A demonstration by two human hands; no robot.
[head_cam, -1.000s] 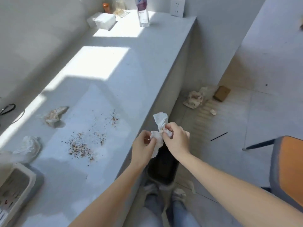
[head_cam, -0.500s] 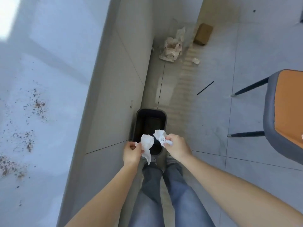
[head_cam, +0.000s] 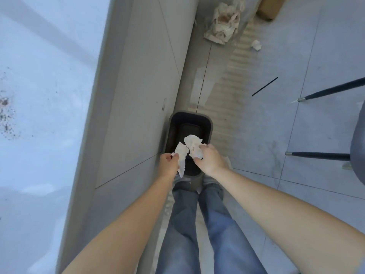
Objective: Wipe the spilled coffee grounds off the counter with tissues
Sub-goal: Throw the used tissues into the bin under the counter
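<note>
I look straight down beside the counter [head_cam: 49,135]. My left hand [head_cam: 167,164] pinches one crumpled white tissue piece [head_cam: 181,157] and my right hand [head_cam: 210,159] holds a second, stained tissue piece [head_cam: 193,147]. Both hands hover over the open black waste bin [head_cam: 209,123] on the floor, against the counter's side. A patch of brown coffee grounds [head_cam: 6,113] shows on the counter top at the far left edge of the view.
Used stained tissues [head_cam: 223,22] and a small scrap [head_cam: 256,45] lie on the floor beyond the bin, beside a brown box [head_cam: 269,6]. A thin black stick [head_cam: 264,86] lies on the tiles. Dark chair legs [head_cam: 320,156] stand at the right. My legs stand below the bin.
The view has tilted down from the counter to the floor. The tissue, bunched between both hands, is now apart in two pieces, one in each hand, over the bin.
</note>
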